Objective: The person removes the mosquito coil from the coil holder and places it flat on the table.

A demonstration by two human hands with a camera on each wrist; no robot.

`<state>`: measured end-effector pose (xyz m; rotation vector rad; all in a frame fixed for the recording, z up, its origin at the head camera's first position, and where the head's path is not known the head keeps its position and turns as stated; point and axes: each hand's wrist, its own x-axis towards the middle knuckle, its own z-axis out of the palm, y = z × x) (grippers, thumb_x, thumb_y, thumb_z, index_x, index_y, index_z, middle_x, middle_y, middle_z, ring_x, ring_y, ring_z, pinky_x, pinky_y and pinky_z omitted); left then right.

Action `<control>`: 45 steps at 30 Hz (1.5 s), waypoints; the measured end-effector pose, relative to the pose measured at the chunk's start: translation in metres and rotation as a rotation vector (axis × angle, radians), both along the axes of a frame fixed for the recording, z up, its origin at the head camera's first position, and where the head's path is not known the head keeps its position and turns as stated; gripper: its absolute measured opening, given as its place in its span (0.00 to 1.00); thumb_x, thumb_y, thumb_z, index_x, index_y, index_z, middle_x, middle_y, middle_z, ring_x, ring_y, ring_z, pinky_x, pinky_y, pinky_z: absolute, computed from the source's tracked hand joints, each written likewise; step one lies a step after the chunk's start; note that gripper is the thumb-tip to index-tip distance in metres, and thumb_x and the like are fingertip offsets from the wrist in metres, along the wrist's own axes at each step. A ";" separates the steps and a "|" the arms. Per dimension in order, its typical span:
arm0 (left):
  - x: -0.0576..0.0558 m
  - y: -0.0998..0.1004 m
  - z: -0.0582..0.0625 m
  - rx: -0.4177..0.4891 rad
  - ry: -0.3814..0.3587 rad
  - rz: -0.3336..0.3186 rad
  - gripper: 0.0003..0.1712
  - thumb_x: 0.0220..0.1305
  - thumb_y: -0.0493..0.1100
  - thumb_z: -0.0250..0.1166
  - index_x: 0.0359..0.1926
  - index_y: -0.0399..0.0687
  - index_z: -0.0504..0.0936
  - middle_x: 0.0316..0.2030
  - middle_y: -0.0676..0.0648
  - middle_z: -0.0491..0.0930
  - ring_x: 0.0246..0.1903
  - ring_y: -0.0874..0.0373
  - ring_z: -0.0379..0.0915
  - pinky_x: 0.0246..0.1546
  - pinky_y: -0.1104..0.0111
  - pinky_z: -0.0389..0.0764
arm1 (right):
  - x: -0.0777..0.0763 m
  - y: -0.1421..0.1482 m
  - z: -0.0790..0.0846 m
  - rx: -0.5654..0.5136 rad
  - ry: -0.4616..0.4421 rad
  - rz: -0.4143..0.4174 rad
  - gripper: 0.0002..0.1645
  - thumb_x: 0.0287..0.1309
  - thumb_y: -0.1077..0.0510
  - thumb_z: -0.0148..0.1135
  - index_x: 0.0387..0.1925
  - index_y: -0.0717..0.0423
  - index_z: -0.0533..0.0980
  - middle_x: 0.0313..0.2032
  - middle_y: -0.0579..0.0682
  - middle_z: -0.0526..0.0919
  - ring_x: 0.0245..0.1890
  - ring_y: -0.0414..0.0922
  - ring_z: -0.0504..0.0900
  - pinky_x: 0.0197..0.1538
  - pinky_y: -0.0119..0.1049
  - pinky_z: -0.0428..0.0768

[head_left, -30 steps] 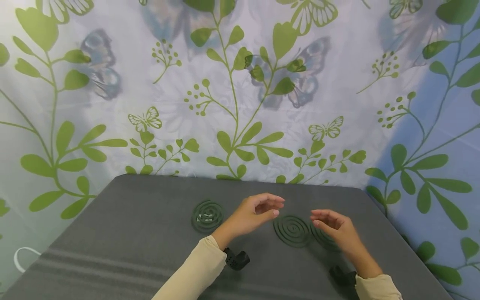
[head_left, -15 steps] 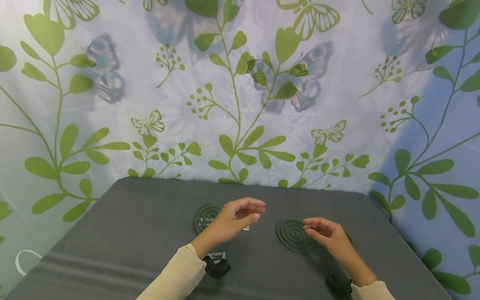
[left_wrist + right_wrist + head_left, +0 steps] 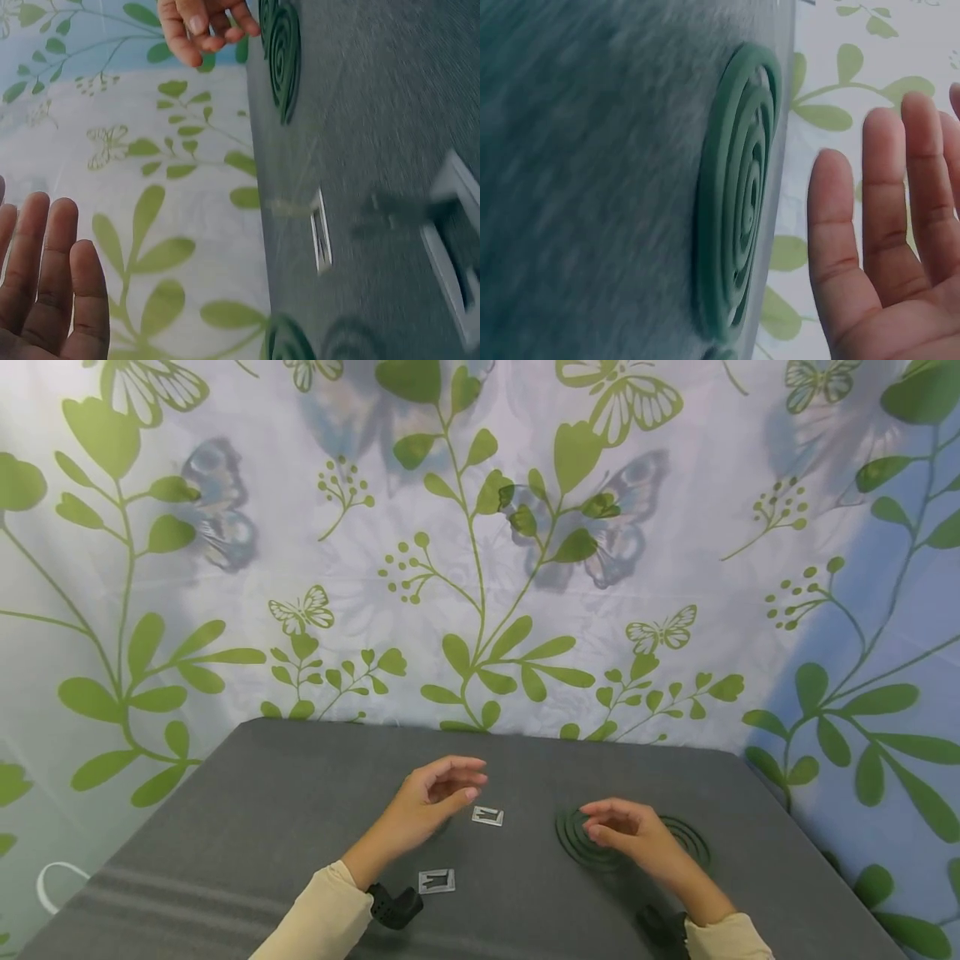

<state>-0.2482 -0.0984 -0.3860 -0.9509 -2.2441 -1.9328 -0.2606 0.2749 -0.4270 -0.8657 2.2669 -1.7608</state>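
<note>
My left hand (image 3: 427, 806) hovers over the left half of the grey table, fingers loosely bent and holding nothing. Behind it a green mosquito coil is almost wholly hidden in the head view; part of this coil (image 3: 283, 341) shows at the bottom of the left wrist view. Two small silver metal coil stands lie flat: one stand (image 3: 479, 816) right of the left fingertips, another (image 3: 424, 883) by the left wrist. My right hand (image 3: 637, 843), also holding nothing, hangs over two side-by-side mosquito coils, the left coil (image 3: 567, 839) and the right coil (image 3: 696, 841), partly covering both.
The grey cloth-covered table (image 3: 315, 793) ends at a hanging fabric (image 3: 360, 568) printed with leaves and butterflies. A black wrist strap (image 3: 393, 906) sits on the left wrist. A white loop (image 3: 47, 885) hangs beyond the table's left edge.
Both hands have moved left, the left hand farther, now covering the left coil. The two metal stands have come into sight from behind the left arm, and the rightmost coil shows more.
</note>
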 end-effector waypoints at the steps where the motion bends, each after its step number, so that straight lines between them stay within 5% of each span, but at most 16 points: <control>1: -0.001 -0.004 0.000 0.002 0.001 0.006 0.22 0.80 0.37 0.64 0.69 0.33 0.79 0.59 0.34 0.85 0.57 0.46 0.85 0.55 0.67 0.84 | -0.001 -0.003 0.001 0.010 -0.010 0.010 0.18 0.80 0.66 0.59 0.63 0.74 0.78 0.49 0.47 0.89 0.49 0.41 0.89 0.51 0.37 0.87; 5: -0.005 -0.019 0.002 0.000 -0.003 0.028 0.23 0.80 0.36 0.64 0.71 0.33 0.77 0.60 0.33 0.83 0.56 0.55 0.85 0.57 0.66 0.84 | -0.006 -0.014 0.000 0.027 -0.023 0.046 0.25 0.80 0.66 0.59 0.63 0.87 0.70 0.49 0.56 0.89 0.49 0.41 0.89 0.51 0.37 0.87; 15: -0.021 -0.057 0.004 -0.028 -0.027 0.084 0.26 0.81 0.36 0.62 0.73 0.30 0.73 0.62 0.30 0.82 0.54 0.60 0.85 0.58 0.62 0.84 | -0.019 -0.046 0.001 0.034 -0.037 0.059 0.26 0.79 0.64 0.62 0.64 0.84 0.72 0.49 0.67 0.87 0.46 0.44 0.90 0.48 0.38 0.88; 24: -0.030 -0.090 -0.001 -0.134 -0.152 0.058 0.33 0.83 0.39 0.62 0.80 0.31 0.64 0.68 0.26 0.76 0.65 0.28 0.75 0.65 0.41 0.77 | -0.025 -0.075 -0.003 0.006 -0.045 0.083 0.25 0.76 0.67 0.63 0.63 0.85 0.72 0.48 0.77 0.84 0.45 0.42 0.90 0.49 0.37 0.88; 32: -0.036 -0.111 -0.006 -0.194 -0.204 0.104 0.35 0.83 0.39 0.62 0.81 0.31 0.62 0.68 0.27 0.76 0.64 0.33 0.79 0.64 0.39 0.78 | -0.029 -0.100 -0.003 0.001 -0.102 0.077 0.26 0.76 0.67 0.63 0.64 0.84 0.71 0.50 0.78 0.84 0.46 0.45 0.90 0.48 0.35 0.87; 45: -0.037 -0.130 -0.017 -0.338 -0.270 0.083 0.41 0.80 0.44 0.66 0.82 0.32 0.60 0.68 0.25 0.75 0.63 0.35 0.80 0.62 0.43 0.80 | -0.032 -0.139 -0.007 -0.008 -0.111 0.031 0.29 0.75 0.65 0.66 0.68 0.80 0.71 0.52 0.72 0.86 0.48 0.55 0.89 0.49 0.38 0.88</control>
